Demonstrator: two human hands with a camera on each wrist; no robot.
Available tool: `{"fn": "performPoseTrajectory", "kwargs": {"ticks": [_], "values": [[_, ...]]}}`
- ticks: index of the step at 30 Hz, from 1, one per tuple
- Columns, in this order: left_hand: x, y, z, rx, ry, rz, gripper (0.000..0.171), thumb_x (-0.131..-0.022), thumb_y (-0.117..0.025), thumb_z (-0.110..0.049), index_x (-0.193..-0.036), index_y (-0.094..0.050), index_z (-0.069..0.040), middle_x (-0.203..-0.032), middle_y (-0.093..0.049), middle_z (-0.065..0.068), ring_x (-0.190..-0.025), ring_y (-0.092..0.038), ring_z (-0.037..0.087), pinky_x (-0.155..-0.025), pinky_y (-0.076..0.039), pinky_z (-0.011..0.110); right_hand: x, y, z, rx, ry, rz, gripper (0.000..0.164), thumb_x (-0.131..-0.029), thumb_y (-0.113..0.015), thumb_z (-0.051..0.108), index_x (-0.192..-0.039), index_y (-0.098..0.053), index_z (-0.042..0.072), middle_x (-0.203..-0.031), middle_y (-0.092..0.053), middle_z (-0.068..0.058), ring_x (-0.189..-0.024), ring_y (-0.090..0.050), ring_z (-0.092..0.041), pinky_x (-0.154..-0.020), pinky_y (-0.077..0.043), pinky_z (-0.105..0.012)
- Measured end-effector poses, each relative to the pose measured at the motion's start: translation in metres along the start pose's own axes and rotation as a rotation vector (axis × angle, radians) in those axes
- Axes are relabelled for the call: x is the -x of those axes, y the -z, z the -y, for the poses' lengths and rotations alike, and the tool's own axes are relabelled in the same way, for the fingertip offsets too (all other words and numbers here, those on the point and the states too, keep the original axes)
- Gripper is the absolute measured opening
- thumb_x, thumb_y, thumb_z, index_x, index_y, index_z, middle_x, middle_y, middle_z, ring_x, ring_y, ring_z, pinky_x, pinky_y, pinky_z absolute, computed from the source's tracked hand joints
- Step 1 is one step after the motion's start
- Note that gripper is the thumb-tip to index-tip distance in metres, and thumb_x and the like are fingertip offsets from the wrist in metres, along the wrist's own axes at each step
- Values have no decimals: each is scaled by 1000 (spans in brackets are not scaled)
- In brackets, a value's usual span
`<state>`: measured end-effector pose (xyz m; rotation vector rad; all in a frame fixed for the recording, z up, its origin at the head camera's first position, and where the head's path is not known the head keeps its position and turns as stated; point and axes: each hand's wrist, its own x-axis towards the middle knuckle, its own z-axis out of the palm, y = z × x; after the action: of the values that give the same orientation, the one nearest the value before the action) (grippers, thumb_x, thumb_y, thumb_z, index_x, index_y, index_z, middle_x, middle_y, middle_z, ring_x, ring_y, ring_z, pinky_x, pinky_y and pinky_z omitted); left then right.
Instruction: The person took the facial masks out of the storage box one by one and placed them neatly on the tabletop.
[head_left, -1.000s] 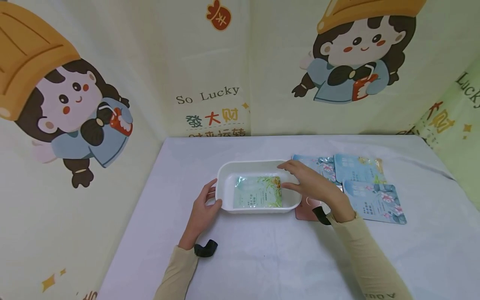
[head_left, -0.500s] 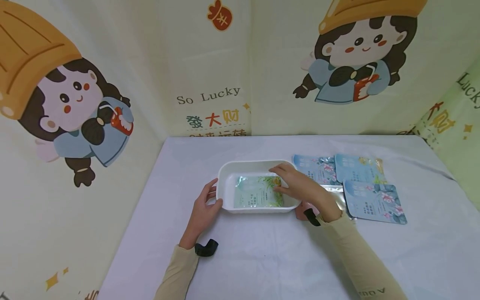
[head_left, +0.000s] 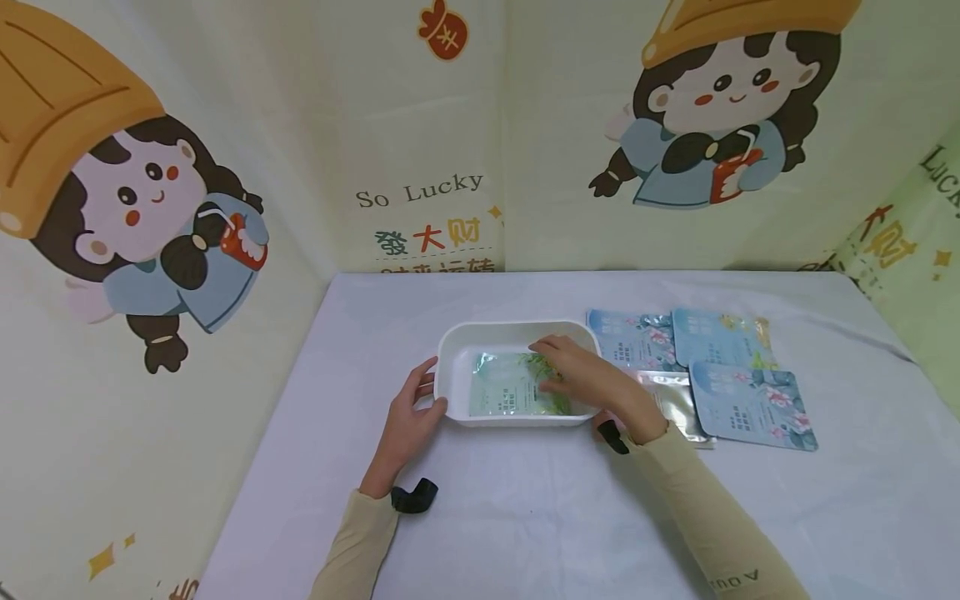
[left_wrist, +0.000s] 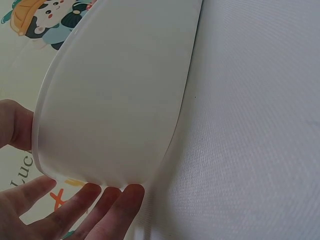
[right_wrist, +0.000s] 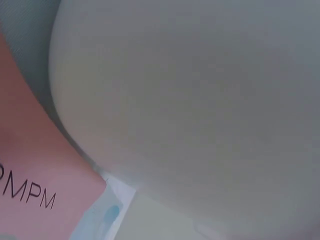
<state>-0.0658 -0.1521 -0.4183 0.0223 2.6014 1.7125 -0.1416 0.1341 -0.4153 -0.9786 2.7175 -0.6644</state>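
A white oblong tray point(head_left: 517, 421) stands on the cloth in the head view, with a pale green sheet mask packet point(head_left: 502, 387) lying flat inside. My left hand point(head_left: 408, 425) grips the tray's left end; in the left wrist view its fingertips point(left_wrist: 132, 192) press the outer wall and the thumb is at the rim. Over the packet's right end is my right hand point(head_left: 585, 375), reaching in across the tray's right side with thumb and fingers apart. It covers part of the packet's leaf print. The right wrist view shows mostly the tray's outer wall point(right_wrist: 185, 110), no fingers.
Right of the tray lie several blue sheet mask packets point(head_left: 753, 408) and a silver one point(head_left: 678, 404), partly overlapping. A pink packet point(right_wrist: 45, 175) marked PMPM lies against the tray's right end, mostly hidden by my right arm in the head view. A printed curtain point(head_left: 555, 225) hangs behind the table.
My right hand has moved left and further into the tray, from the packet's right edge to over its right end. The silver packet has come into view. The left hand and tray stay put.
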Motion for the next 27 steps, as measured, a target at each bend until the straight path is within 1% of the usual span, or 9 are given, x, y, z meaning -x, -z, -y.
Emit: {"fn": "performPoseTrajectory", "kwargs": {"ticks": [7, 14, 19, 22, 27], "values": [[1, 0, 0, 2, -1, 3, 59, -91, -60, -1, -148, -43, -4, -131, -57, 23, -119, -58, 38, -91, -58, 46, -2, -2, 2, 19, -55, 51, 68, -90, -72, 22, -146, -42, -3, -147, -45, -21, -138, -40, -38, -115, -36, -50], [1, 0, 0, 14, -2, 10, 59, -91, -60, -1, -148, -43, -4, -131, -57, 23, -120, -58, 37, -91, -58, 45, -3, -6, 0, 75, -86, 64, 69, -89, -73, 20, -147, -42, -2, -147, -46, -22, -138, -40, -39, -115, -36, -51], [1, 0, 0, 9, -8, 8, 59, -91, -60, -1, -148, -42, -4, -131, -57, 23, -119, -58, 38, -91, -58, 46, -4, -9, -1, 136, -77, 65, 68, -88, -74, 19, -145, -44, -3, -142, -51, -22, -134, -45, -38, -113, -39, -49], [1, 0, 0, 6, -11, 5, 59, -91, -60, -1, -148, -42, -4, -131, -57, 23, -119, -58, 37, -90, -58, 46, -4, -10, -2, 174, -51, 51, 67, -87, -76, 19, -143, -46, -3, -138, -54, -21, -130, -48, -37, -110, -42, -48], [0, 0, 0, 1, -20, -2, 59, -91, -60, -1, -147, -43, -4, -130, -58, 23, -118, -59, 37, -90, -58, 47, -4, -10, -2, 174, -34, 24, 66, -85, -78, 19, -140, -49, -2, -134, -55, -19, -125, -50, -35, -108, -44, -47]]}}
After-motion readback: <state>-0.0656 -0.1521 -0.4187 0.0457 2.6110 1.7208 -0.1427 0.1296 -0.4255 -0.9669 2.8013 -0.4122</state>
